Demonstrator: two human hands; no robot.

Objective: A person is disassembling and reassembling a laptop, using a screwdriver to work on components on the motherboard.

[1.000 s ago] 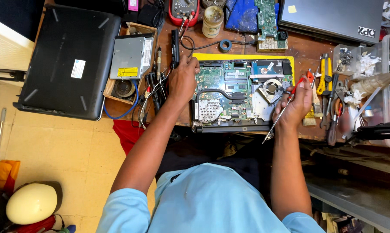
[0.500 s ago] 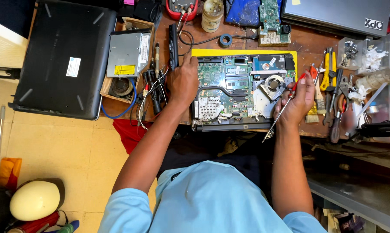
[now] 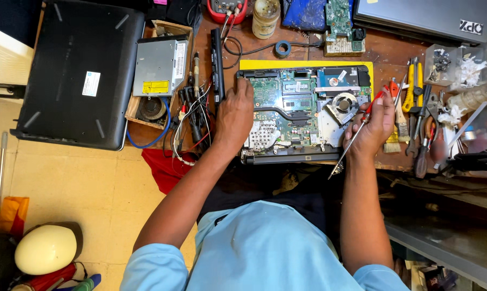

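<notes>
An opened laptop (image 3: 302, 110) lies on the wooden bench with its green circuit board, copper heat pipe and round fan exposed, on top of a yellow mat (image 3: 308, 64). My left hand (image 3: 233, 116) rests palm down on the laptop's left edge. My right hand (image 3: 374, 126) sits at the laptop's right edge and holds a red-handled screwdriver (image 3: 359, 129), its metal shaft pointing down toward me past the bench edge.
A closed black laptop (image 3: 79, 73) lies at the left, beside a silver optical drive (image 3: 160, 67) on a wooden box and tangled cables (image 3: 192, 116). Pliers, a brush and other tools (image 3: 418, 113) lie at right. A plastic bin (image 3: 461, 67), jar (image 3: 266, 16) and grey laptop (image 3: 426, 19) stand behind.
Both hands have stayed on the laptop's edges with the screwdriver still held. The view has shifted slightly, nothing else moved.
</notes>
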